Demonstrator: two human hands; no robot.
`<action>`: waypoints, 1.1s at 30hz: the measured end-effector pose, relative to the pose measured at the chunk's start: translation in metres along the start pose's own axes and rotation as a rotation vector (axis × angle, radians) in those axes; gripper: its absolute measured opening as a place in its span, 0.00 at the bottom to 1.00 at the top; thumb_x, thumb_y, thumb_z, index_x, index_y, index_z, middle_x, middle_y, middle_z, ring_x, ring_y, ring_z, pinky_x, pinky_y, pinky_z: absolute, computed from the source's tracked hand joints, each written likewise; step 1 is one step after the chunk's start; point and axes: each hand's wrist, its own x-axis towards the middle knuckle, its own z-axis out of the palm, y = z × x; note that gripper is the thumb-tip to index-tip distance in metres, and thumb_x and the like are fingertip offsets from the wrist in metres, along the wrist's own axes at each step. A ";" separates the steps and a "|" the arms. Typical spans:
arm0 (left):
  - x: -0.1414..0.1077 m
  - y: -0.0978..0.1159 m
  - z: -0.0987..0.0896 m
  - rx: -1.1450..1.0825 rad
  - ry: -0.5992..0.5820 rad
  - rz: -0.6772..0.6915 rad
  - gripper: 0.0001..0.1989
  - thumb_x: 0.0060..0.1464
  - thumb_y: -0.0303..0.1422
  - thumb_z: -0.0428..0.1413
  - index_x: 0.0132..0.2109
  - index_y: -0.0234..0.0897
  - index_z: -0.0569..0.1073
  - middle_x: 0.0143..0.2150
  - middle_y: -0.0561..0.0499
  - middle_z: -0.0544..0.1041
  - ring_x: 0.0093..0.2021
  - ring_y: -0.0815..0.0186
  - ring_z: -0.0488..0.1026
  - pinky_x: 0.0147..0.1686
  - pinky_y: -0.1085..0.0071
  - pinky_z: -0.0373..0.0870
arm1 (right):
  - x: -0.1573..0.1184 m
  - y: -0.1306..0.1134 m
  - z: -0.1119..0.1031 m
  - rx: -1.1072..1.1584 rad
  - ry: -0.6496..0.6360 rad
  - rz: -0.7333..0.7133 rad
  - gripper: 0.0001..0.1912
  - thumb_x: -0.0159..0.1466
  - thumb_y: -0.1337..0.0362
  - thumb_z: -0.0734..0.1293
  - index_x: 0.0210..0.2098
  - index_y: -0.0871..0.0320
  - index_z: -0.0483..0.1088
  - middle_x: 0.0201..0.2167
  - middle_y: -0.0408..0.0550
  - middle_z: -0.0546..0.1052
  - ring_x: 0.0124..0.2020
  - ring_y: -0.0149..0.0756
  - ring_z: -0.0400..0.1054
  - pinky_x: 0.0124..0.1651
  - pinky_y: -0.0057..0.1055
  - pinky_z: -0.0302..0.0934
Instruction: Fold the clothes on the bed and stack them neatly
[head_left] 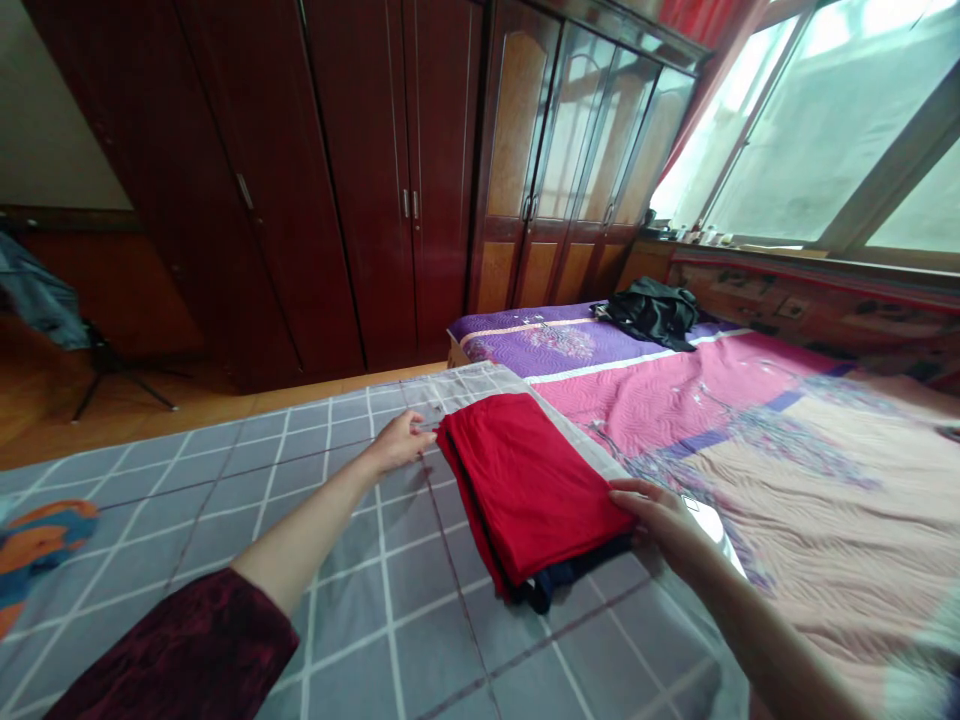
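A folded red cloth (536, 480) lies on the grey checked bedding (337, 600), with dark blue fabric (581, 568) showing beneath its near edge. At the far left corner of the red cloth is my left hand (401, 441), its thumb and fingers pinched on that corner. My right hand (651, 508) is at the right corner of the red cloth, fingertips lying on its top edge and the thumb hidden from view.
Past my right wrist lies a white object (709, 525). Black clothing (649, 310) rests on the purple and pink bedspread (600, 385). Dark red wardrobes (375, 180) line the back. A tripod (112, 370) stands at the left, and an orange and blue pattern (41, 550) shows nearby.
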 end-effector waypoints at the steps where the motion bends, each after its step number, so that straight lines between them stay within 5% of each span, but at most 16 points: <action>1: -0.010 -0.014 -0.011 0.020 0.014 -0.021 0.21 0.45 0.34 0.59 0.46 0.33 0.64 0.41 0.45 0.72 0.27 0.70 0.72 0.26 0.75 0.66 | 0.003 0.004 -0.001 -0.061 0.032 -0.032 0.22 0.52 0.52 0.67 0.40 0.61 0.71 0.19 0.42 0.71 0.19 0.33 0.66 0.22 0.29 0.59; 5: -0.059 -0.063 -0.067 0.100 0.053 -0.072 0.23 0.43 0.40 0.57 0.46 0.33 0.66 0.42 0.44 0.72 0.29 0.66 0.74 0.29 0.70 0.70 | -0.011 -0.010 0.011 -0.512 0.227 -0.439 0.22 0.54 0.55 0.66 0.45 0.60 0.71 0.37 0.55 0.76 0.37 0.45 0.72 0.37 0.40 0.67; 8: -0.101 -0.095 -0.104 0.177 0.039 -0.043 0.23 0.43 0.43 0.56 0.44 0.34 0.69 0.40 0.45 0.74 0.32 0.62 0.75 0.35 0.66 0.73 | -0.044 -0.034 0.039 -0.760 -0.005 -0.811 0.25 0.56 0.67 0.62 0.54 0.55 0.67 0.54 0.54 0.70 0.54 0.45 0.65 0.54 0.44 0.61; 10: -0.132 -0.113 -0.121 0.231 0.033 -0.048 0.22 0.43 0.43 0.56 0.45 0.35 0.70 0.41 0.44 0.76 0.37 0.59 0.76 0.37 0.65 0.73 | -0.065 -0.046 0.058 -0.874 -0.211 -0.910 0.33 0.52 0.74 0.59 0.57 0.53 0.64 0.60 0.53 0.64 0.59 0.44 0.60 0.58 0.44 0.58; 13: -0.179 -0.133 -0.135 0.296 0.039 -0.088 0.22 0.42 0.44 0.56 0.44 0.40 0.73 0.38 0.46 0.79 0.40 0.56 0.77 0.38 0.66 0.74 | -0.080 -0.055 0.076 -0.966 -0.330 -0.930 0.39 0.47 0.77 0.58 0.59 0.55 0.62 0.61 0.54 0.63 0.61 0.45 0.57 0.59 0.45 0.57; 19: -0.238 -0.165 -0.138 0.311 0.166 -0.045 0.18 0.40 0.45 0.55 0.40 0.46 0.77 0.35 0.51 0.81 0.34 0.58 0.78 0.33 0.70 0.74 | -0.057 -0.052 0.069 -0.805 -0.162 -0.774 0.22 0.56 0.71 0.56 0.47 0.57 0.73 0.44 0.50 0.77 0.45 0.43 0.72 0.47 0.40 0.65; 22: -0.250 -0.171 -0.131 0.302 0.232 -0.027 0.16 0.42 0.45 0.55 0.38 0.46 0.77 0.33 0.51 0.80 0.33 0.59 0.77 0.34 0.71 0.74 | -0.052 -0.046 0.066 -0.701 -0.067 -0.647 0.18 0.60 0.65 0.57 0.43 0.58 0.74 0.36 0.50 0.79 0.38 0.43 0.73 0.42 0.39 0.66; 27: -0.259 -0.159 -0.114 0.343 0.228 0.052 0.14 0.44 0.42 0.54 0.37 0.45 0.77 0.34 0.51 0.79 0.29 0.62 0.74 0.31 0.73 0.73 | -0.056 -0.034 0.074 -0.692 -0.127 -0.762 0.20 0.55 0.65 0.59 0.45 0.57 0.73 0.43 0.51 0.76 0.44 0.44 0.71 0.43 0.37 0.64; 33: -0.258 -0.155 -0.111 0.372 0.218 0.035 0.14 0.45 0.41 0.52 0.38 0.45 0.76 0.35 0.52 0.78 0.28 0.64 0.74 0.30 0.73 0.72 | -0.045 -0.047 0.064 -0.651 0.216 -0.564 0.19 0.61 0.53 0.57 0.32 0.59 0.73 0.17 0.42 0.69 0.20 0.33 0.63 0.23 0.28 0.54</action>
